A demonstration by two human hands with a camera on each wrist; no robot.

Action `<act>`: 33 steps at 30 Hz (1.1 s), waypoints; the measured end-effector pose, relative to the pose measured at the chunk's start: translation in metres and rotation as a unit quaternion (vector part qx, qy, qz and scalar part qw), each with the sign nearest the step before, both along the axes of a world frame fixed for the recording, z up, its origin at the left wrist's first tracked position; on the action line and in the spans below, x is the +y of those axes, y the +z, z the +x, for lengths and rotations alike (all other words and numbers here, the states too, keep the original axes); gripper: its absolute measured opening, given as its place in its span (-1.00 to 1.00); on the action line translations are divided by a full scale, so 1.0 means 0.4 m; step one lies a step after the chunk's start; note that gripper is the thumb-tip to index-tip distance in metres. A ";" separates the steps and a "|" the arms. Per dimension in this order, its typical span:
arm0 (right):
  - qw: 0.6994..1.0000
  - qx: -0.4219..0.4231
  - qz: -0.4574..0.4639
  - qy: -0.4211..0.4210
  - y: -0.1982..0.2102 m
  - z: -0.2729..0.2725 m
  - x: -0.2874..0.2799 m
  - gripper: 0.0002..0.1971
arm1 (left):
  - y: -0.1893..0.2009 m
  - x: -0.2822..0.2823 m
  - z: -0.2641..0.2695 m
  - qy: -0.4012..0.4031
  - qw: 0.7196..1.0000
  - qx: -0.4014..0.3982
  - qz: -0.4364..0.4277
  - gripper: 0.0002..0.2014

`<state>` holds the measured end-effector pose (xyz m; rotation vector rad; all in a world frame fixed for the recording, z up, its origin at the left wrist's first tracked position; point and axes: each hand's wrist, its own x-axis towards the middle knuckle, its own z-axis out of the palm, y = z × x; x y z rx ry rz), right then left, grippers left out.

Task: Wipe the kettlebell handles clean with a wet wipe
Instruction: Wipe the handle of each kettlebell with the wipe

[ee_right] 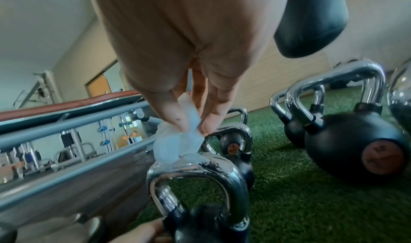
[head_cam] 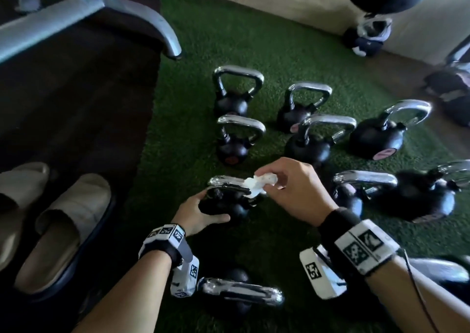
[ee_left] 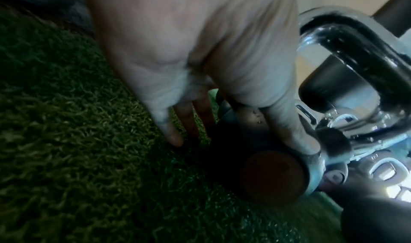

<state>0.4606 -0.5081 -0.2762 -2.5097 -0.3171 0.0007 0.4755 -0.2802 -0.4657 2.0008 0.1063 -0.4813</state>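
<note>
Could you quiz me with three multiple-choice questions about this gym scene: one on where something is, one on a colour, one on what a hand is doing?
1. Where does the wet wipe touch?
A. the chrome handle of the nearest-held kettlebell
B. the turf
C. a slipper

2. What colour is the floor covering under the kettlebells?
A. blue
B. green
C. red

3. What is the left hand doing?
A. hanging free
B. holding a wipe
C. holding the kettlebell's black body

Answers:
1 A: the right wrist view shows the wipe lying on the handle's top, pinched by the right hand.
2 B: the turf is green in every view.
3 C: the head view shows its fingers and thumb around the ball.
</note>
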 end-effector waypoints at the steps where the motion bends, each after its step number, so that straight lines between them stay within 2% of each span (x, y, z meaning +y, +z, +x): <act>1: 1.000 -0.025 -0.002 0.000 -0.013 -0.007 -0.002 -0.69 | 0.004 0.001 0.000 -0.001 1.000 -0.007 0.004 -0.22; 5: 0.996 -0.091 0.007 -0.014 -0.037 -0.011 -0.004 -0.61 | 0.042 0.003 0.016 -0.026 0.998 -0.036 0.052 -0.21; 8: 0.995 -0.101 0.009 -0.002 -0.037 -0.015 0.010 -0.62 | 0.070 0.001 0.031 -0.041 0.997 -0.053 0.037 -0.11; 10: 0.993 -0.117 0.016 0.001 -0.050 -0.015 0.012 -0.67 | 0.076 -0.017 0.025 -0.053 0.995 -0.052 0.071 -0.19; 12: 0.991 -0.134 0.018 0.001 -0.072 -0.011 0.015 -0.70 | 0.064 -0.032 0.014 -0.023 0.995 -0.059 0.079 -0.31; 15: 0.992 -0.121 0.031 0.009 -0.109 0.001 0.030 -0.73 | 0.034 -0.036 0.005 0.015 0.996 -0.065 0.053 -0.31; 18: 0.993 -0.109 0.040 0.022 -0.136 0.006 0.061 -0.76 | 0.016 -0.035 0.001 0.030 0.996 -0.067 0.042 -0.19; 21: 0.990 -0.126 0.046 0.031 -0.144 0.002 0.076 -0.78 | 0.019 -0.042 -0.005 0.046 0.996 -0.067 0.042 -0.17; 24: 0.990 -0.131 0.044 0.004 -0.149 0.000 0.043 -0.76 | 0.025 -0.045 -0.008 0.049 0.996 -0.064 0.041 -0.24; 26: 0.991 -0.121 0.042 -0.026 -0.149 0.003 0.018 -0.75 | 0.029 -0.048 -0.012 0.047 0.996 -0.066 0.045 -0.21; 31: 0.991 -0.125 0.047 -0.009 -0.147 0.006 0.028 -0.75 | 0.032 -0.048 -0.017 0.055 0.995 -0.067 0.039 -0.17; 33: 0.990 -0.129 0.052 -0.033 -0.155 0.000 0.012 -0.73 | 0.035 -0.049 -0.018 0.052 0.996 -0.067 0.041 -0.17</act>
